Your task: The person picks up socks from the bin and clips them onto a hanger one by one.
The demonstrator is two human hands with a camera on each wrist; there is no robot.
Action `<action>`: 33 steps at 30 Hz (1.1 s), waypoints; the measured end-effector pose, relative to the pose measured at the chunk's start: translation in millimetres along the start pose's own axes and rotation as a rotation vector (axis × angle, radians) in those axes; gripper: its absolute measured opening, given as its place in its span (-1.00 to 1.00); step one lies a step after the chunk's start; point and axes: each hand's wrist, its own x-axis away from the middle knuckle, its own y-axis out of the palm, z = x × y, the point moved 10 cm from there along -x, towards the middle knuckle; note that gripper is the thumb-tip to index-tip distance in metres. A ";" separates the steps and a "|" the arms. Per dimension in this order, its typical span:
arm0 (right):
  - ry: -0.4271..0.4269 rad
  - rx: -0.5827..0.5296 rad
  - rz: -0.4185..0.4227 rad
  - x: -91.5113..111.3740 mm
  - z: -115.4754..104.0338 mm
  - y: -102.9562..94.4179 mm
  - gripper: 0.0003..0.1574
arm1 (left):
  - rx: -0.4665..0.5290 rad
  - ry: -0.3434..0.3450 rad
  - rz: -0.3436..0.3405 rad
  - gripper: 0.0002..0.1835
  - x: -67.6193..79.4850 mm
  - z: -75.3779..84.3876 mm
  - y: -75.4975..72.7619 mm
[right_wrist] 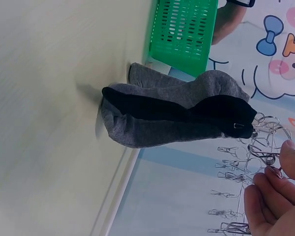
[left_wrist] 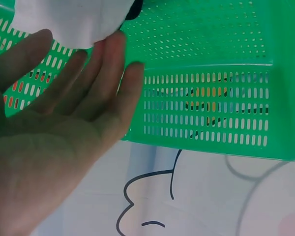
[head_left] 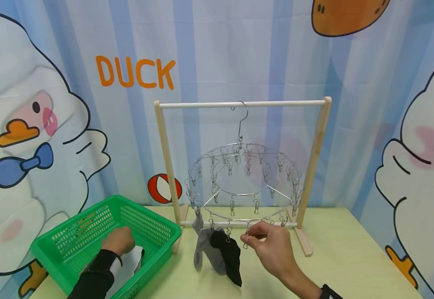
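Inside the green basket (head_left: 153, 249), my left hand (head_left: 119, 241) reaches down at a white cloth item (head_left: 129, 263). The left wrist view shows its fingers loosely bent, thumb apart, fingertips at the edge of the white cloth (left_wrist: 71, 22); whether they touch it is hard to tell. Between thumb and fingers, my right hand (head_left: 273, 249) pinches a metal clip (right_wrist: 269, 160) on the front rim of a round wire hanger (head_left: 239, 194). Left of that hand, a black sock (head_left: 232, 257) and grey socks (right_wrist: 128, 132) hang from neighbouring clips.
The hanger hooks over the white rail (head_left: 280, 103) of a wooden stand (head_left: 315, 162) on a pale yellow table (head_left: 336, 257). Several metal clips dangle around its rings. A dark piece (left_wrist: 134, 10) lies beside the white cloth. Behind everything hangs a duck-print curtain (head_left: 220, 62).
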 end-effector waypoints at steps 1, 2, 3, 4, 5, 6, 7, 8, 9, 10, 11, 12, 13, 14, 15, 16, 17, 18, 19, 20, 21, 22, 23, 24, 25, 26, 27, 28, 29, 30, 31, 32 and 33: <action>-0.002 -0.003 0.002 -0.2 -0.2 0.0 -0.76 | -0.006 0.012 0.024 -0.83 0.1 0.0 -1.9; -0.004 -0.006 0.005 -0.4 -0.4 -0.2 -0.75 | -0.016 0.025 0.048 -0.81 -0.1 -0.2 -3.4; -0.002 -0.010 0.005 -0.5 -0.3 -0.1 -0.75 | -0.026 0.040 0.073 -0.79 -0.1 0.0 -5.1; -0.002 -0.012 0.006 -0.7 -0.4 -0.4 -0.75 | -0.032 0.054 0.097 -0.77 -0.2 0.2 -6.8; -0.001 -0.014 0.005 -0.8 -0.3 -0.4 -0.75 | -0.040 0.065 0.121 -0.76 -0.4 0.2 -8.6; 0.002 -0.017 0.003 -0.8 0.0 -0.3 -0.75 | -0.044 0.075 0.144 -0.73 -0.8 0.3 -10.3; 0.005 -0.019 0.001 -0.7 0.4 -0.2 -0.75 | -0.048 0.084 0.165 -0.72 -0.9 0.7 -11.9; 0.008 -0.020 -0.001 -0.6 0.8 -0.2 -0.75 | -0.046 0.093 0.182 -0.72 -1.3 1.5 -13.4; 0.013 -0.022 -0.002 -0.5 1.5 -0.2 -0.75 | -0.041 0.110 0.203 -0.73 -1.5 3.5 -15.2; 0.017 -0.024 -0.001 -0.4 2.2 -0.5 -0.75 | -0.038 0.125 0.214 -0.73 -1.8 5.7 -16.5; 0.020 -0.026 0.001 -0.4 2.8 -0.8 -0.75 | -0.035 0.138 0.221 -0.73 -2.1 8.1 -17.1; 0.023 -0.031 0.004 -0.4 3.3 -1.3 -0.74 | -0.030 0.149 0.220 -0.72 -2.6 10.5 -16.9; 0.025 -0.035 0.007 -0.4 3.8 -1.6 -0.74 | -0.026 0.159 0.214 -0.71 -3.0 13.1 -16.2; 0.026 -0.040 0.008 -0.5 4.1 -1.8 -0.74 | -0.026 0.168 0.206 -0.71 -3.5 15.5 -15.0; 0.028 -0.047 0.009 -0.6 4.5 -1.8 -0.74 | -0.033 0.176 0.201 -0.70 -3.7 17.7 -14.1; 0.030 -0.051 0.009 -0.6 4.7 -1.6 -0.74 | -0.041 0.173 0.189 -0.69 -3.9 19.1 -12.7; 0.031 -0.055 0.007 -0.5 4.8 -1.1 -0.75 | -0.051 0.173 0.182 -0.69 -3.9 20.4 -11.6; 0.033 -0.059 0.004 -0.5 5.1 -0.6 -0.75 | -0.062 0.177 0.180 -0.69 -3.5 22.3 -11.6; 0.033 -0.062 0.002 -0.5 5.1 -0.4 -0.75 | -0.078 0.182 0.181 -0.72 -3.2 24.7 -12.3; 0.034 -0.064 0.001 -0.5 5.2 -0.2 -0.75 | -0.092 0.189 0.187 -0.76 -2.6 27.3 -13.8; 0.034 -0.065 0.002 -0.4 5.2 -0.3 -0.75 | -0.107 0.200 0.198 -0.79 -1.7 30.5 -15.9; 0.033 -0.064 0.004 -0.5 5.0 -0.6 -0.74 | -0.116 0.206 0.204 -0.81 -0.9 33.9 -18.1; 0.032 -0.066 0.005 -0.5 4.8 -1.0 -0.74 | -0.124 0.215 0.212 -0.83 0.1 37.8 -20.7; 0.031 -0.066 0.008 -0.7 4.6 -1.5 -0.73 | -0.132 0.223 0.219 -0.84 1.1 42.0 -23.5; 0.031 -0.068 0.010 -0.9 4.4 -2.0 -0.73 | -0.137 0.226 0.221 -0.85 1.8 45.6 -25.8; 0.032 -0.070 0.011 -1.0 4.3 -2.3 -0.73 | -0.139 0.230 0.226 -0.85 2.9 49.6 -28.4; 0.035 -0.070 0.011 -1.1 4.3 -2.5 -0.73 | -0.136 0.235 0.228 -0.86 3.8 53.8 -30.9; 0.038 -0.074 0.010 -1.1 4.2 -2.8 -0.73 | -0.132 0.234 0.230 -0.86 4.7 58.1 -33.6; 0.042 -0.077 0.008 -1.0 4.4 -2.9 -0.73 | -0.128 0.241 0.238 -0.86 6.0 63.1 -36.6; 0.046 -0.081 0.006 -1.1 4.5 -3.0 -0.73 | -0.125 0.249 0.250 -0.87 8.0 68.8 -40.2; 0.050 -0.085 0.003 -1.1 4.8 -3.1 -0.74 | -0.123 0.259 0.261 -0.87 10.3 75.3 -43.5; 0.056 -0.086 0.001 -1.1 5.2 -3.0 -0.74 | -0.121 0.273 0.273 -0.87 13.7 83.3 -47.2; 0.059 -0.087 0.001 -1.2 5.5 -3.4 -0.73 | -0.120 0.291 0.282 -0.88 17.7 92.4 -50.8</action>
